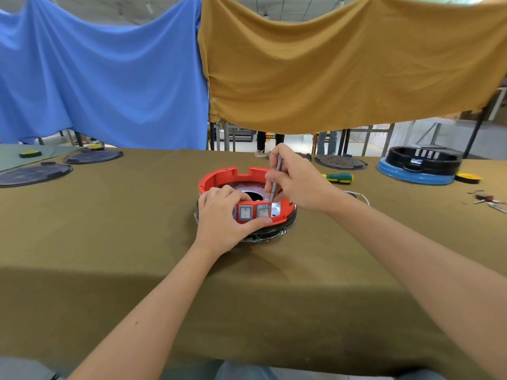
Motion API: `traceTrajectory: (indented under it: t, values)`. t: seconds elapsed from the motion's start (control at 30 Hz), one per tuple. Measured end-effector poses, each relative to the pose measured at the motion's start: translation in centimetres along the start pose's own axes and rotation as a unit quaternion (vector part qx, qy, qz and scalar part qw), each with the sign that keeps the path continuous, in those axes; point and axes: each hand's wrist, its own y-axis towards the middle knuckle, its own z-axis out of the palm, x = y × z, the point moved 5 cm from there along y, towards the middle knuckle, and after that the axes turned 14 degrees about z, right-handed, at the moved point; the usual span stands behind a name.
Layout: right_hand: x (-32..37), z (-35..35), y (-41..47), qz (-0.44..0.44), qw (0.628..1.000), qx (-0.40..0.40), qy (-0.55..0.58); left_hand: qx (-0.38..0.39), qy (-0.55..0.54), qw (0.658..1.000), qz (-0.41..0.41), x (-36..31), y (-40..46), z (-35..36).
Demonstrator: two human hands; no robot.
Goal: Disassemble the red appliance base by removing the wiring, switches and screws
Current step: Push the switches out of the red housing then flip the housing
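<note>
The red appliance base sits on a black ring in the middle of the table, its open top facing up. Two grey rocker switches are set in its near wall. My left hand grips that near wall, with fingers curled over the rim and the thumb under the switches. My right hand holds a thin grey metal tool upright like a pen. Its tip reaches down behind the right switch. A white wire lies on the cloth just right of the base.
A green-and-yellow screwdriver lies to the right, behind my right hand. Black discs lie at far left, another at the back. A black-and-blue appliance base stands at far right, with small loose parts near the right edge.
</note>
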Motion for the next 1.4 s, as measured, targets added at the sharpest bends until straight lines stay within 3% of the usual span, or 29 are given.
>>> traceTrajectory:
  t: [0.37, 0.53, 0.7, 0.83, 0.97, 1.13, 1.23, 1.4]
  values:
    - [-0.5, 0.9, -0.2, -0.021, 0.999, -0.032, -0.002, 0.005, 0.000, 1.000, -0.003, 0.0, 0.0, 0.0]
    - [-1.2, 0.8, 0.7, 0.065, 0.994, -0.010, 0.089, 0.003, 0.001, 1.000, -0.005, -0.2, 0.1, 0.0]
    - [-0.9, 0.8, 1.4, 0.120, 0.987, 0.030, 0.099, -0.001, 0.002, 1.000, -0.003, -0.2, 0.0, -0.1]
    - [-0.8, 0.6, 1.0, 0.108, 0.989, 0.024, 0.095, 0.005, -0.010, 1.000, 0.000, -0.5, 0.1, -0.4]
    - [-1.8, 0.3, -0.4, 0.077, 0.986, -0.031, 0.143, -0.010, -0.042, 0.999, 0.003, -0.7, -0.1, -0.6]
    - [-4.2, 0.3, -2.7, 0.085, 0.957, -0.148, 0.233, 0.003, -0.045, 0.999, -0.006, -0.9, -0.1, -0.8]
    - [-6.3, 0.4, -4.6, 0.129, 0.918, -0.210, 0.312, 0.028, -0.005, 1.000, -0.001, -1.1, 0.1, -1.1]
    - [-8.8, 0.4, -6.9, 0.189, 0.865, -0.246, 0.395, 0.162, 0.015, 0.986, 0.023, -2.0, 2.3, -0.7]
